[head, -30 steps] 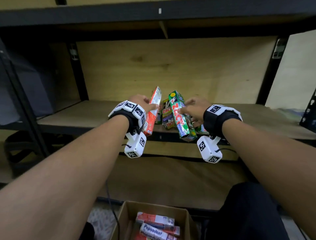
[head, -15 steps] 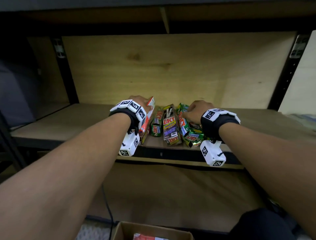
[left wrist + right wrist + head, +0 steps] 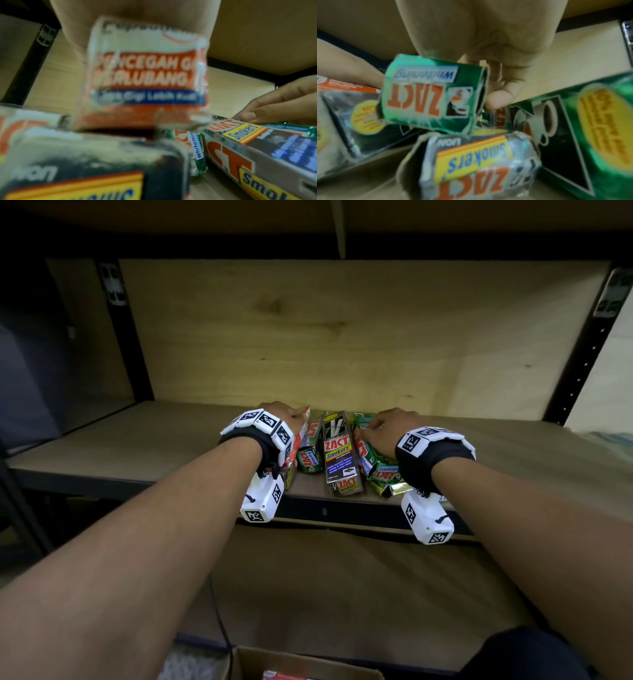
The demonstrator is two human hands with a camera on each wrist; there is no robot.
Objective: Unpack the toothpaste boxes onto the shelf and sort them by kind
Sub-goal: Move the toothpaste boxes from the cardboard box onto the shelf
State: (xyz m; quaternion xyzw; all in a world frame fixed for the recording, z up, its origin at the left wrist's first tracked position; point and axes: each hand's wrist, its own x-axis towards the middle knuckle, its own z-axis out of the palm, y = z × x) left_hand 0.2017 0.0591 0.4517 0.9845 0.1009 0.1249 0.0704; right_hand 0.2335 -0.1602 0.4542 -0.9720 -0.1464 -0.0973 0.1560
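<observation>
Several toothpaste boxes lie in a cluster at the front of the wooden shelf. My left hand grips a red and white toothpaste box at the cluster's left side, tilted on its edge. My right hand holds a green Zact whitening box at the right side, thumb against its side. Between them lies a black Zact Smokers box, with a small green Zact box to its left. In the right wrist view, another Smokers box lies below the held box.
A bigger green box lies to the right of my right hand. An open cardboard box with more toothpaste stands on the floor below. Black uprights flank the shelf, and its wooden back panel stands behind the boxes.
Both hands have come down from a raised hold and brought their boxes low onto the shelf among the others. My view has moved closer to the shelf.
</observation>
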